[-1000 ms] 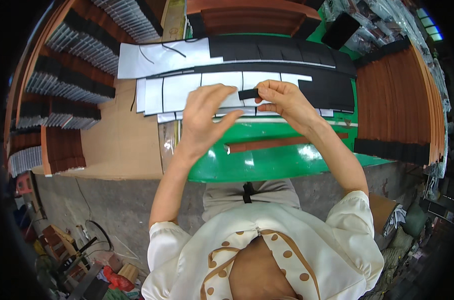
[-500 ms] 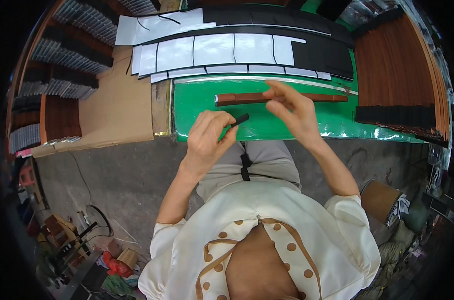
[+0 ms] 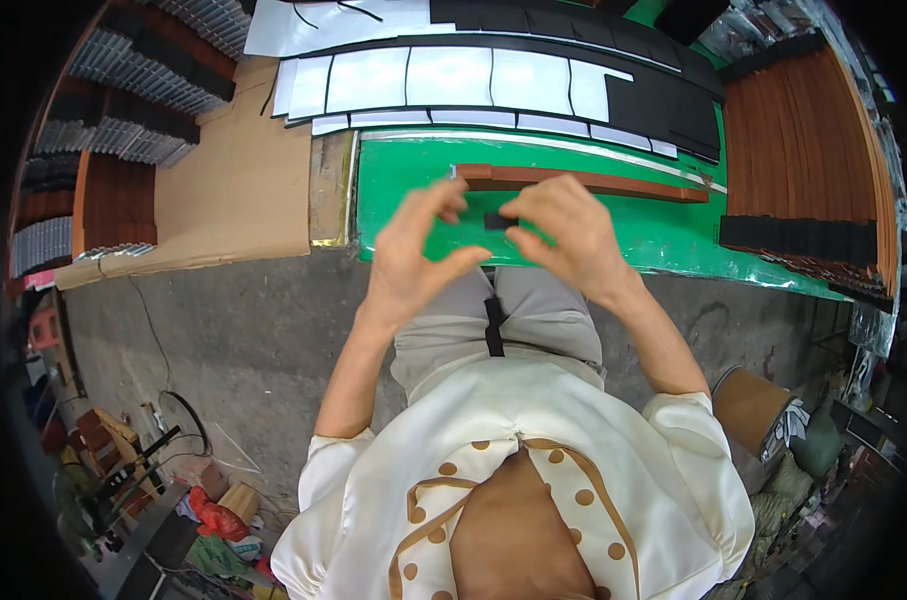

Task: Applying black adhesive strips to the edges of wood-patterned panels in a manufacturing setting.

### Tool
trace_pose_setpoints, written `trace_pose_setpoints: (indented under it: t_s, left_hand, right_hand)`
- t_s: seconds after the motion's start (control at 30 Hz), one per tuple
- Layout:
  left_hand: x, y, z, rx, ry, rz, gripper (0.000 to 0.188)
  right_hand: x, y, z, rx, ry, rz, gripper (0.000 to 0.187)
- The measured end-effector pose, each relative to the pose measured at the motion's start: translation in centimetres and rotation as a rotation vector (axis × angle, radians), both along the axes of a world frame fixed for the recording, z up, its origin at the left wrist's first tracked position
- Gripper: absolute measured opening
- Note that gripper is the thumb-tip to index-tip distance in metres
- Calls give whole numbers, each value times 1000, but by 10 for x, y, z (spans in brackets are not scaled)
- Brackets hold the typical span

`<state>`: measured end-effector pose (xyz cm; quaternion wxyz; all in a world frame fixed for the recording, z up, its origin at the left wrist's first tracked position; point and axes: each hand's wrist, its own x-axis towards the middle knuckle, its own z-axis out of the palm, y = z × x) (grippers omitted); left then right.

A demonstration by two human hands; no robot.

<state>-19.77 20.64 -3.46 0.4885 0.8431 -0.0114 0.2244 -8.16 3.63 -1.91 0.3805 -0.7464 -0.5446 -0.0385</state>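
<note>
A small black strip is pinched between the thumb and fingers of my right hand, above the green tabletop. My left hand is empty beside it, thumb and fingers apart and slightly blurred. Just beyond both hands lies a long reddish-brown wooden bar, running left to right, with a pale bit at its left end. Behind the bar, black foam sheets and white backing sheets lie in overlapping rows, the white ones crossed by thin dark lines.
Stacked brown bars with black ends stand at the right. More stacks with black and silvery ends fill the left side, next to a cardboard sheet. A brown drum stands on the floor at right.
The black strip has passed from my left hand to my right. My left fingers have opened; my right hand has come down and left to grip the strip. The view has shifted slightly.
</note>
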Motion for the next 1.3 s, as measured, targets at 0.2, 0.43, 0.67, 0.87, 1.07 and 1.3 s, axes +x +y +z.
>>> trace_pose_setpoints:
  t_s: [0.2,0.43,0.67,0.87,1.07,1.3]
  left_hand:
    - [22,21,-25,-23,83,189,39]
    - [31,21,-34,-140,98,175,28]
    - [32,22,-35,-152,97,165,25]
    - [33,22,-34,-157,100,166,25]
    - [32,22,-36,-138,89,164,25]
    - [33,22,-36,-135,87,165,24]
  right_hand:
    - [17,28,-7,-49,336,-203,25]
    - [17,38,-16,-68,385,-187,24]
    - [19,41,-17,-100,317,-188,25]
    - [18,43,-19,-56,331,-196,22]
    - [18,42,-20,-58,318,-195,22]
    - [19,42,-19,-93,269,-186,24]
